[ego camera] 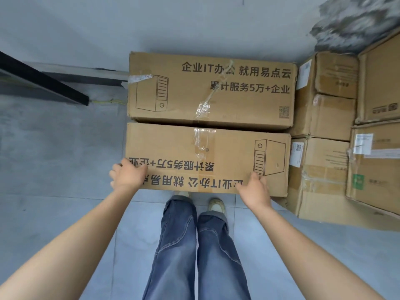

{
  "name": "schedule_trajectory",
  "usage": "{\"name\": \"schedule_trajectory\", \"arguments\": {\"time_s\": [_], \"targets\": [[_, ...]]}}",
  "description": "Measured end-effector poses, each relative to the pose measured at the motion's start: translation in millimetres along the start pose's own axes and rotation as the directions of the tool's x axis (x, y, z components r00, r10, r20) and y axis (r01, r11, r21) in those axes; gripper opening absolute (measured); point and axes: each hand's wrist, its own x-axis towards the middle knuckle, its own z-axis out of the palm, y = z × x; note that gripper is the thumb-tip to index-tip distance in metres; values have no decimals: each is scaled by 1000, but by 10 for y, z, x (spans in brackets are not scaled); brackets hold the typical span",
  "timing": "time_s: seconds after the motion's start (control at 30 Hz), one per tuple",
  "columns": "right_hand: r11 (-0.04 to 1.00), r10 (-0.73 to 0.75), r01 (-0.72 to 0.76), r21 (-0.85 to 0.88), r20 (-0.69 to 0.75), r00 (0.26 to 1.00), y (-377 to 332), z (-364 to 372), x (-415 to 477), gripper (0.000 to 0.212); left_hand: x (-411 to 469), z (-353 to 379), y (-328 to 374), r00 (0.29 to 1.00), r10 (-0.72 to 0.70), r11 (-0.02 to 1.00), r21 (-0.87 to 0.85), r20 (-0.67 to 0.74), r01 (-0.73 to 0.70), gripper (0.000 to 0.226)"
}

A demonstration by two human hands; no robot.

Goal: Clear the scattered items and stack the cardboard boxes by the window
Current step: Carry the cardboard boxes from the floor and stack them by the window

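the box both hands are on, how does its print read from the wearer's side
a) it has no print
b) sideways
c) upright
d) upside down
d: the near box, with the left hand at its left end and the right hand at its near edge, is printed upside down from here, while the far box behind it reads upright.

Faded blue denim jeans (194, 245), wide-legged with turned-up cuffs, fall over scuffed cream-coloured shoes (217, 206); both forearms (75, 245) bare as far as the view shows.
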Motion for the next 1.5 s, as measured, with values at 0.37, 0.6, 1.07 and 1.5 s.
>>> {"name": "schedule_trajectory", "arguments": {"time_s": [0.37, 0.6, 1.07, 1.5], "targets": [[967, -66, 60, 249, 17, 998, -66, -387, -1388, 55, -1145, -1110, -234, 940, 267, 866, -480, 212, -137, 16], [859, -135, 230, 459, -229, 964, -157, -737, -2117, 40, -1747, -1546, -151, 933, 326, 760, -630, 152, -163, 13], [462, 232, 167, 871, -301, 925, 590, -754, -3137, 34, -2473, -1629, 59, 717, 663, 737, -361, 216, -572, 18], [-131, 634, 246, 960, -110, 766, 2143, 694, -4874, 11, -3957, -354, -637, 295, 729, 526, -229, 617, -819, 18]]}}
